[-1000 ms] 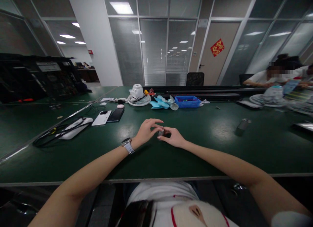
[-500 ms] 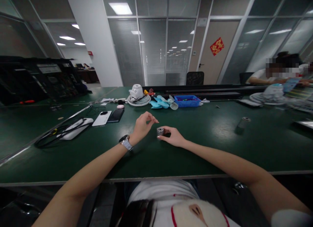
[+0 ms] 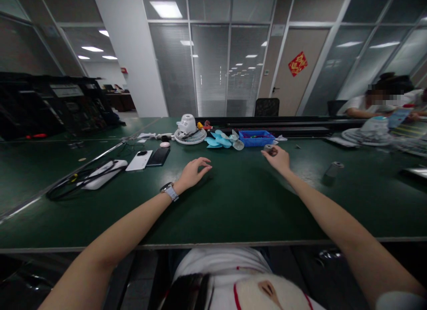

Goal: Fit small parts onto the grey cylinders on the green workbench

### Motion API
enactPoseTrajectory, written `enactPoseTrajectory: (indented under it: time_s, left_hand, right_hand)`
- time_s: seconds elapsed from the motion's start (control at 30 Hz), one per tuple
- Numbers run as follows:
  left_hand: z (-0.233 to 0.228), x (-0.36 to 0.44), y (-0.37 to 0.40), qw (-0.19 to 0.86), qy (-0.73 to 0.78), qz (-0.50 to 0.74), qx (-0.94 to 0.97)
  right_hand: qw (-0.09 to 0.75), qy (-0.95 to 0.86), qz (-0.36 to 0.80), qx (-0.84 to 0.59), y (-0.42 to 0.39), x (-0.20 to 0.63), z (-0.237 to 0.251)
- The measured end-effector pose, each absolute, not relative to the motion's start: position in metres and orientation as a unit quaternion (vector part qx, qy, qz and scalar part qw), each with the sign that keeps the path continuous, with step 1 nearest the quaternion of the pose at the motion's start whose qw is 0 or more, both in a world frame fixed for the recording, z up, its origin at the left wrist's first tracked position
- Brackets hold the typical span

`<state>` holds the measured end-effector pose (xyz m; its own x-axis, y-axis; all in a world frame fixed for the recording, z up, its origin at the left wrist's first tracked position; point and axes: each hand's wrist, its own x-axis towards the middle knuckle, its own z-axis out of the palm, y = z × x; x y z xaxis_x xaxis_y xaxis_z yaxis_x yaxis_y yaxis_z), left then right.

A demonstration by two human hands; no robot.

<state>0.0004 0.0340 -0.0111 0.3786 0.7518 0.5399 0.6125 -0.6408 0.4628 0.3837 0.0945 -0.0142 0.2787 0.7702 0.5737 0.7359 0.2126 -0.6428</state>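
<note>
My right hand [image 3: 279, 160] is raised over the table, its thumb and fingers closed around a small grey metal cylinder [image 3: 268, 148]. That cylinder is near the right end of a blue tray [image 3: 256, 143] and partly hidden by the fingers. My left hand [image 3: 193, 173], with a watch [image 3: 169, 191] at the wrist, hovers low over the green tabletop [image 3: 230, 212]. Its fingers are stretched forward, thumb apart, and it holds nothing. Farther right, a second metal cylinder [image 3: 334, 169] stands on the table.
Light blue fan blades [image 3: 218, 139] and a white fan body with its grille [image 3: 189, 135] lie left of the tray. A white phone [image 3: 138, 161], a dark phone [image 3: 158, 157] and a white device with black cable [image 3: 104, 175] are at left. A co-worker [image 3: 363, 103] sits far right.
My right hand has carried the metal cylinder away from my left hand, up and to the right, toward the tray's right end. My left hand has dropped slightly, its fingers straighter.
</note>
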Motion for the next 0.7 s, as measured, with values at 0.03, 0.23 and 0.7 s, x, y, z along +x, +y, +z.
enactPoseTrajectory:
  time_s: [0.03,0.23,0.7]
  left_hand:
    - [-0.012,-0.001,0.036,0.096,0.429,0.388,0.81]
    - [-0.024,-0.009,0.051,0.171,0.549,0.434,0.694]
    - [-0.03,-0.012,0.058,0.2,0.587,0.452,0.641]
  right_hand:
    - [0.474,-0.57,-0.018,-0.67,0.099,0.403,-0.016]
    - [0.386,-0.432,-0.068,-0.812,0.1,0.477,-0.032]
    - [0.354,-0.782,-0.073,-0.507,0.059,0.322,-0.012]
